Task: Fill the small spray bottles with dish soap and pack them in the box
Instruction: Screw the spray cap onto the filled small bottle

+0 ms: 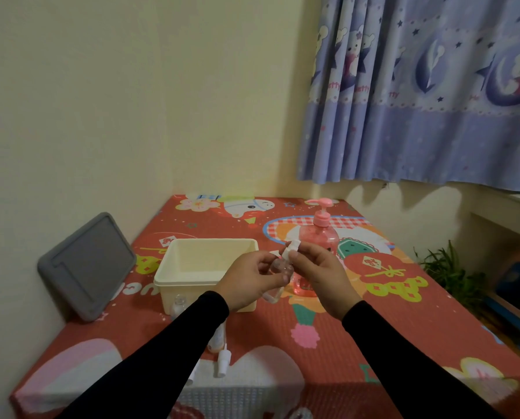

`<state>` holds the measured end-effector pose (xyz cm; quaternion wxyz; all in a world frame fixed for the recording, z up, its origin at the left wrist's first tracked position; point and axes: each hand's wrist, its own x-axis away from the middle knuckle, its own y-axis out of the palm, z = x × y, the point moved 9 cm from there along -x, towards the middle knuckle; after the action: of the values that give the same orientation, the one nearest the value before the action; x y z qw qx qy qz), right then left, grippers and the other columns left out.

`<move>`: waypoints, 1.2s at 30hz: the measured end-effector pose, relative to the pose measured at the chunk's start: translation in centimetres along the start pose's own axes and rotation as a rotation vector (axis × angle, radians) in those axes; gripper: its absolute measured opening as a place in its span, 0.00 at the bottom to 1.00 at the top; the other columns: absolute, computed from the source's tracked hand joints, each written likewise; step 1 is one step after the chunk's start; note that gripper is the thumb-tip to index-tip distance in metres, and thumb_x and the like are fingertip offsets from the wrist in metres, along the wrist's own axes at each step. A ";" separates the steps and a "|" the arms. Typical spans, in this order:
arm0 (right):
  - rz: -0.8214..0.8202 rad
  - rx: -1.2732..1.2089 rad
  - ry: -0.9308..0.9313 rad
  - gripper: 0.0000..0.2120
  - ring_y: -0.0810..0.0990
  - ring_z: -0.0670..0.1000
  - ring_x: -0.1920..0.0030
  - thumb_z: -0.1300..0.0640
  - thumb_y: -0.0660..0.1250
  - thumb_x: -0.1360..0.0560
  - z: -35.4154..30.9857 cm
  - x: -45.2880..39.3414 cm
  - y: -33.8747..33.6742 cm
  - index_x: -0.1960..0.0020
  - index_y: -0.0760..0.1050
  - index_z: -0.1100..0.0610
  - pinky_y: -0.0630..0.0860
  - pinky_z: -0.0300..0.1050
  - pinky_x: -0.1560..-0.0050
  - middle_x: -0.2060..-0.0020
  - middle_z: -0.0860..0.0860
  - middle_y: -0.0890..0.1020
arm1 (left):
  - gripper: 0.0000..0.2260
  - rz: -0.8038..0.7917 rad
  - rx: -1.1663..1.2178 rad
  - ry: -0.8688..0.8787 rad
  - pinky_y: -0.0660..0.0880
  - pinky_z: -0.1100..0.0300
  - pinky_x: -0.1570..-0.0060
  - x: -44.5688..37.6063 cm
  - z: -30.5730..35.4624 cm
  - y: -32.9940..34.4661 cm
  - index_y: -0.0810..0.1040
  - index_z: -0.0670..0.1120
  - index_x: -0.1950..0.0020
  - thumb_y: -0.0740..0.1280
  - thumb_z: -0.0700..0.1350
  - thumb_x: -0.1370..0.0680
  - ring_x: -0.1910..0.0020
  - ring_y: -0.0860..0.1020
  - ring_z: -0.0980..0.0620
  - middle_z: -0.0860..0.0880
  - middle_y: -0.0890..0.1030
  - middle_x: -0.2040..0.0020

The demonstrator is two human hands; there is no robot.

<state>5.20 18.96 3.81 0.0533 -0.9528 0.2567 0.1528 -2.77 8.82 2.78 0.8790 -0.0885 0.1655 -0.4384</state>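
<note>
My left hand [246, 279] grips a small clear spray bottle [278, 272], held above the table. The fingers of my right hand [319, 273] pinch its white spray cap [292, 250] at the top. Right behind my hands stands the pink dish soap pump bottle [320, 234]. To the left sits the cream plastic box [192, 279], open, its inside looking empty. Another small clear bottle [179, 302] stands against the box's front, partly hidden by my left sleeve. On the table below my left forearm lie a loose white spray head [224, 359] and a small bottle [218, 340].
The grey box lid [86, 264] leans against the wall at the left. A colourful red cloth [373, 328] covers the table. A green plant [452, 267] and a blue item [518, 291] are on the floor at the right, under the curtain [419, 86].
</note>
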 end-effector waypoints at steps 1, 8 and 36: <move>0.021 -0.007 0.014 0.08 0.82 0.45 0.61 0.61 0.66 0.23 0.1 -0.1 -0.2 0.47 0.77 0.66 0.77 0.37 0.60 0.59 0.54 0.84 | 0.09 0.022 -0.011 0.010 0.80 0.50 0.48 0.0 0.0 -0.2 0.81 0.44 0.48 0.74 0.40 0.28 0.51 0.83 0.50 0.45 0.85 0.52; 0.096 -0.116 0.067 0.11 0.82 0.54 0.57 0.58 0.73 0.27 1.1 -0.6 -0.6 0.50 0.75 0.63 0.77 0.50 0.55 0.57 0.59 0.82 | 0.08 0.034 -0.005 0.047 0.78 0.54 0.48 -0.2 0.5 0.3 0.82 0.47 0.50 0.74 0.40 0.28 0.52 0.83 0.50 0.48 0.85 0.54; 0.072 -0.307 0.121 0.08 0.83 0.54 0.53 0.59 0.63 0.21 1.8 -0.7 1.1 0.49 0.80 0.60 0.78 0.48 0.49 0.55 0.57 0.83 | 0.10 0.069 0.018 0.032 0.79 0.49 0.44 -0.7 -0.7 -0.5 0.83 0.47 0.48 0.74 0.42 0.28 0.51 0.84 0.52 0.48 0.86 0.54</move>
<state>3.59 18.66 2.35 -0.1139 -0.9474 0.2672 0.1343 -3.80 9.11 2.39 0.8915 -0.0677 0.1787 -0.4106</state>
